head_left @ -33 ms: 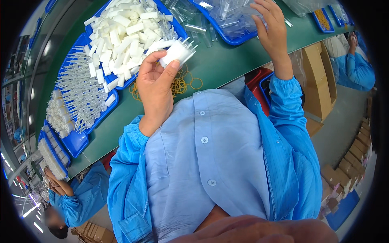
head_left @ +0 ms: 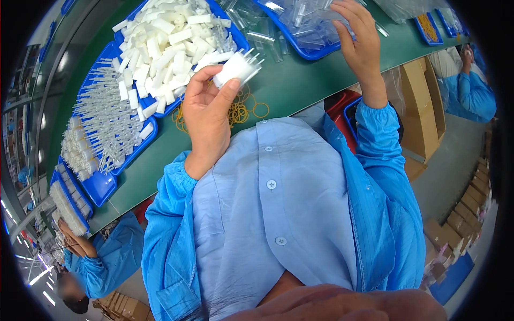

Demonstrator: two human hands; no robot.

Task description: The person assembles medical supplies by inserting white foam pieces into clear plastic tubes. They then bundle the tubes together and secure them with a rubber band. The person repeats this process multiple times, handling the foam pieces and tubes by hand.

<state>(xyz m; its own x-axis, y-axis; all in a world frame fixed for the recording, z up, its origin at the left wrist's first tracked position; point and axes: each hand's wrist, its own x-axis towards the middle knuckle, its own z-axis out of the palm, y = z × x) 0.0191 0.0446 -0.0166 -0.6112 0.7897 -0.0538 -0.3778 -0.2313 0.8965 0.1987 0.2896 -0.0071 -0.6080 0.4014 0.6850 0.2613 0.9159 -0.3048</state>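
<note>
My left hand (head_left: 206, 109) is raised over the green table (head_left: 292, 85) and grips a bundle of small white plastic pieces (head_left: 237, 67) with thin pins sticking out. Just beyond it, a blue tray (head_left: 160, 109) holds a heap of white plastic blocks (head_left: 166, 37). My right hand (head_left: 360, 37) reaches into another blue tray (head_left: 300, 51) filled with clear plastic bags (head_left: 308, 21), fingers spread and touching them. Loose yellow rubber bands (head_left: 241, 112) lie on the table under my left hand.
Blue trays of thin white sticks (head_left: 104, 125) line the left. Cardboard boxes (head_left: 417, 112) stand to the right by a red and blue bin (head_left: 348, 109). A co-worker in blue (head_left: 471, 91) sits far right, another (head_left: 101, 259) at lower left.
</note>
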